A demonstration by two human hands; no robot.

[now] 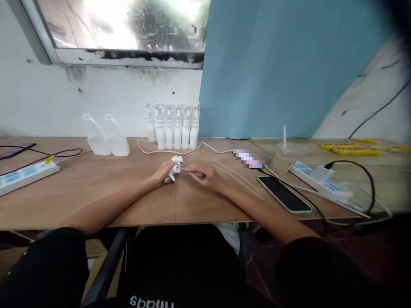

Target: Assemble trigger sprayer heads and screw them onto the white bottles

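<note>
Black cloth of your short-sleeved shirt, with white lettering along its lower part, lies nearest in the head view; beyond it spreads a brown wooden table. Above its middle, your left hand has its fingers closed around a small, irregular white plastic part. Your right hand is just beside it, thumb and fingers pinching a slim hand tool with a dark handle. Its thin shaft points left at the part, though the spot is too small for you to be sure whether the tip touches.

To the right of your right hand, two thin pale sticks lie on the wood, then a flat black phone with a light rim and a white power strip. Behind your hands, white spray bottles with clear tops stand upright in a row near the wall; left of them stand two white plastic jugs.
</note>
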